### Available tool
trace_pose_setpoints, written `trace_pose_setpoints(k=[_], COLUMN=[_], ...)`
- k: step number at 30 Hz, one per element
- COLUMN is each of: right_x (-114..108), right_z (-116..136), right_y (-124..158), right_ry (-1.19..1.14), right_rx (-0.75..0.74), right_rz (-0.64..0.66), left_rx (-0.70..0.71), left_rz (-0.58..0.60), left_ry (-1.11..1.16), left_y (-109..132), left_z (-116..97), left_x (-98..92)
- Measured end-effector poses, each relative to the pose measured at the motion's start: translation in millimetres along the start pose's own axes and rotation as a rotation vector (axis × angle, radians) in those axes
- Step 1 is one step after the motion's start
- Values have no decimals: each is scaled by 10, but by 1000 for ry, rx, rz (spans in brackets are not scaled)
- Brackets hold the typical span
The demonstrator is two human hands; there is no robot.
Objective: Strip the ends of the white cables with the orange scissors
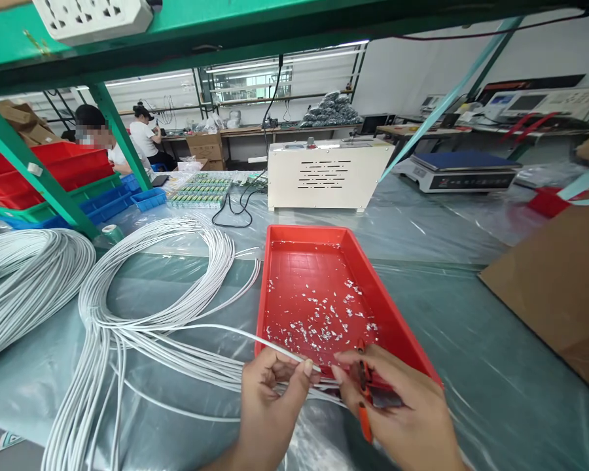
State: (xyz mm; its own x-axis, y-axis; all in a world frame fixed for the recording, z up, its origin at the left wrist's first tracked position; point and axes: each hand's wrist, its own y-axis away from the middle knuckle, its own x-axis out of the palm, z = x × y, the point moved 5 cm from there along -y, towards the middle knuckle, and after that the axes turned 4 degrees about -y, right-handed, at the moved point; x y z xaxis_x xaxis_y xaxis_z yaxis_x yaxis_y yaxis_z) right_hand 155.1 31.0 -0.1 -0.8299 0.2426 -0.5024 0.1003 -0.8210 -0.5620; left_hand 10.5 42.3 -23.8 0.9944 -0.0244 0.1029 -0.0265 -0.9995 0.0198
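My left hand [269,409] pinches a white cable [248,335] between thumb and forefinger, close to the cable's end. My right hand [405,405] is closed around small orange-handled pliers [364,424]; their jaws are partly hidden by the fingers. The right thumb and forefinger are close to the cable end; whether they touch it I cannot tell. Both hands are over the near edge of a red tray [262,294], which has many small white scraps on its floor. The cable comes from a large white coil [95,288] at the left, whose other loose ends run beneath my left hand.
Another cable coil [29,281] lies far left, near stacked bins [44,176]. Behind the tray stand a beige machine [324,176] and a scale [464,171]. Cardboard [550,288] is at right. A green shelf [186,39] crosses overhead. Two people sit in the background.
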Motion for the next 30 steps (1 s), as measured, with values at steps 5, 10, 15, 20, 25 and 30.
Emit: trace_pose_setpoints(k=[5,10,15,20,25,30], right_x=[66,110,125,145,163,166], right_z=[101,126,128,135,152,160], right_y=[52,44,70,132,166,162], right_ry=[38,86,158,268,363,345], right_rx=[-126,-186,-234,-285,-309,-325], right_rz=[9,9,28,26,9,-60], left_rx=[43,52,55,57,70,69], left_rz=[34,49,43,36,26,3], left_ry=[-71,-85,-86,-101,-99,-64], left_y=[17,14,33,33,27,44], left_z=[-1,-3,-19,-18,-12,8], left_x=[-10,6,18,30,26,24])
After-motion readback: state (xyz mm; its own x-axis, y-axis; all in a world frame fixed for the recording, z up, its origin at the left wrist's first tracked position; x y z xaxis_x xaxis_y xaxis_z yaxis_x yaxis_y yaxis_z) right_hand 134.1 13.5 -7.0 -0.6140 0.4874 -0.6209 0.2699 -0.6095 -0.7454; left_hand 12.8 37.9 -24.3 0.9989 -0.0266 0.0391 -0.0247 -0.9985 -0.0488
